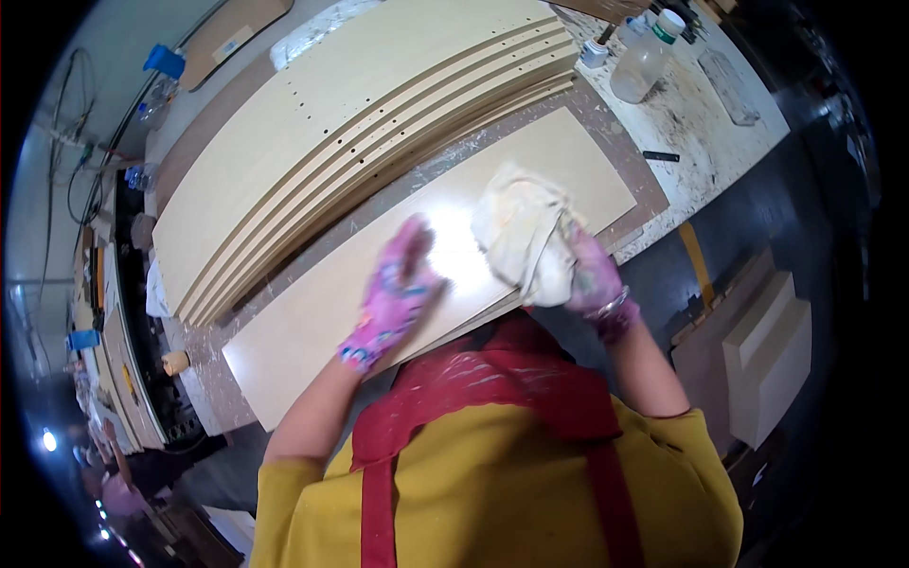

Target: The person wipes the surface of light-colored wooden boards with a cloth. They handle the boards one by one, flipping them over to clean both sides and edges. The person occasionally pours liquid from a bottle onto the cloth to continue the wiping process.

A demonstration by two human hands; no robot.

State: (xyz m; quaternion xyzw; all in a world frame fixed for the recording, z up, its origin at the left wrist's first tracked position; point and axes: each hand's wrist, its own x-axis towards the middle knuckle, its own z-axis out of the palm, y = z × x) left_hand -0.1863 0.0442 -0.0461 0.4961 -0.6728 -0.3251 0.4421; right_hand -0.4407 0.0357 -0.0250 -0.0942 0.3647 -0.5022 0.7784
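Note:
A long pale board (317, 346) with a glossy face lies slantwise in front of me at the table's near side. My right hand (598, 279), in a pink patterned glove, grips a crumpled off-white cloth (526, 232) over the right half of the board. Part of the fingers is hidden by the cloth. My left hand (398, 293), in a matching glove, is over the middle of the board. Its fingers are stretched out with nothing in them, a little smeared by motion. Whether it touches the board I cannot tell.
Behind the board, a stack of pale drilled panels (312, 133) covers much of the worktable (705, 156). A clear plastic bottle (647, 62), a small white jar (594, 54) and a black strip (661, 156) lie to the right. More panels (767, 360) stand below at right. Another person (123, 492) is far left.

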